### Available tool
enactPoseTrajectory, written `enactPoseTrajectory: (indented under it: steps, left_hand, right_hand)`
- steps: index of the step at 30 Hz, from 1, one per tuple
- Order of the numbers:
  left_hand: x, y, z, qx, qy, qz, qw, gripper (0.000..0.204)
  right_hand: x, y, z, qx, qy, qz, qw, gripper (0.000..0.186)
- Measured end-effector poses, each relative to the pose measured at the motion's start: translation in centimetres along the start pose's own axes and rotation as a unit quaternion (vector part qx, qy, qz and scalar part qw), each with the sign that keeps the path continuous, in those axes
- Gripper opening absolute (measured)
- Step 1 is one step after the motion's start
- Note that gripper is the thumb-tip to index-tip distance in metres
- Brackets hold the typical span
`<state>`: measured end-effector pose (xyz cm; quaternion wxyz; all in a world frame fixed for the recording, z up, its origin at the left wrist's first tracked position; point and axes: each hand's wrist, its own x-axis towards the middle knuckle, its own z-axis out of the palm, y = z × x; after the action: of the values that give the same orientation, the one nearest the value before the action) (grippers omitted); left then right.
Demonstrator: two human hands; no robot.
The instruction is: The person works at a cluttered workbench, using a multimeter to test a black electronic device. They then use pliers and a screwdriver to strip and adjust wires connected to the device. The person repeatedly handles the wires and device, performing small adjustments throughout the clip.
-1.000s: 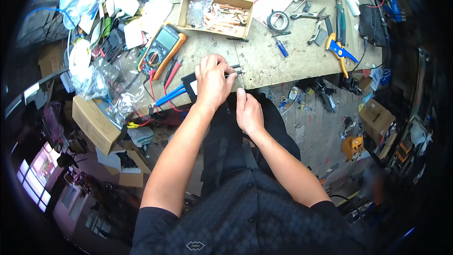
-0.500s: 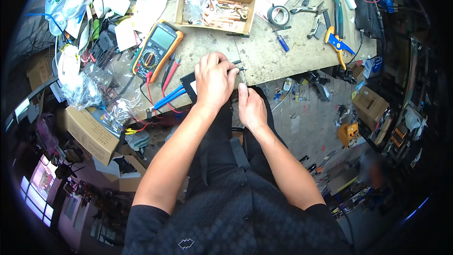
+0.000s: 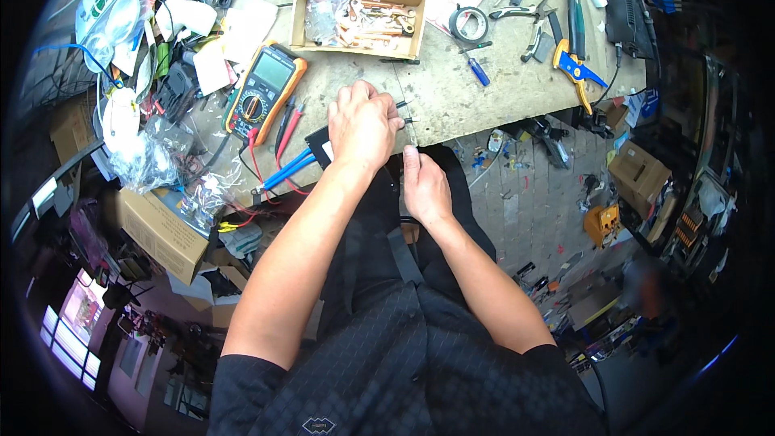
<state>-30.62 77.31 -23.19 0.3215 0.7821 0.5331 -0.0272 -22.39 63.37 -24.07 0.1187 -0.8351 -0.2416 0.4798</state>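
My left hand point(image 3: 361, 129) lies at the bench's front edge with its fingers curled down. Two short black cable ends point(image 3: 405, 103) poke out to the right from beneath those fingers. Under its wrist side sits a flat black piece point(image 3: 320, 145), partly hidden, and thick blue cables point(image 3: 288, 172) run off from there to the left. Just right of and nearer than that hand, my right hand point(image 3: 426, 184) is closed around a slim, greyish tool point(image 3: 411, 139), thumb stretched along it. The tool's tip points toward the cable ends; its exact kind is unclear.
An orange-rimmed multimeter point(image 3: 266, 89) with red and black probes lies left. Behind stands an open cardboard box point(image 3: 363, 52) of copper lugs. Black tape point(image 3: 469, 24), a blue screwdriver point(image 3: 478, 71) and a yellow-blue wire stripper point(image 3: 576, 73) lie right. Clutter fills the bench's left end.
The whole view has shifted slightly. The right hand and its tool sit a little lower relative to the left hand, which keeps its grip.
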Motion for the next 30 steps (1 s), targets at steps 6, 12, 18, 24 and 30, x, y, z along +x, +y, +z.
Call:
enactPoseTrajectory:
  steps: [6,12,18,24,30]
  left_hand:
    - [0.3,0.4,-0.3,0.042,-0.025,0.002,0.999,0.017]
    - [0.5,0.9,-0.7,0.066,-0.04,0.003,0.997,0.017]
    - [1.0,0.7,-0.7,0.094,-0.041,0.022,0.994,0.016]
    - [0.7,0.8,-1.3,0.091,-0.048,0.018,0.995,0.015]
    - [0.6,-0.6,-1.4,0.025,-0.053,0.039,0.998,0.017]
  right_hand:
    - [0.2,-0.7,-0.3,-0.008,0.0,0.006,1.0,0.067]
    - [0.4,-0.7,-0.8,-0.025,-0.011,0.015,1.0,0.069]
    - [0.5,-1.1,-0.9,-0.006,-0.018,0.02,1.0,0.069]
    - [0.6,-1.3,-0.5,0.009,-0.025,0.029,0.999,0.07]
    - [0.6,-0.6,-0.4,0.003,-0.03,0.021,0.999,0.068]
